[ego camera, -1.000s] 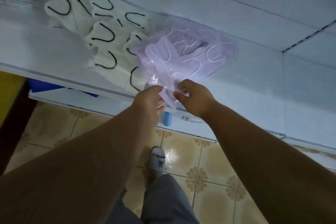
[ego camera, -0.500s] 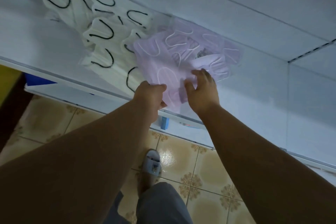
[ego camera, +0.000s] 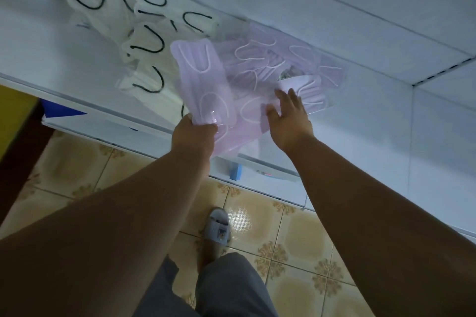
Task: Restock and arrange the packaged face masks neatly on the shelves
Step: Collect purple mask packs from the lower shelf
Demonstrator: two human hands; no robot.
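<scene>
Left hand (ego camera: 193,134) grips lower end of lilac mask packet (ego camera: 199,80), lifted over white shelf (ego camera: 360,121). Right hand (ego camera: 289,116) flat, fingers spread, pressing pile of lilac mask packets (ego camera: 260,69) on shelf. White mask packets (ego camera: 144,33) just left of pile.

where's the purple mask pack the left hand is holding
In the head view it sits centre frame on the white shelf, gripped at its near end by the left hand, between the white masks and the purple pile.
</scene>
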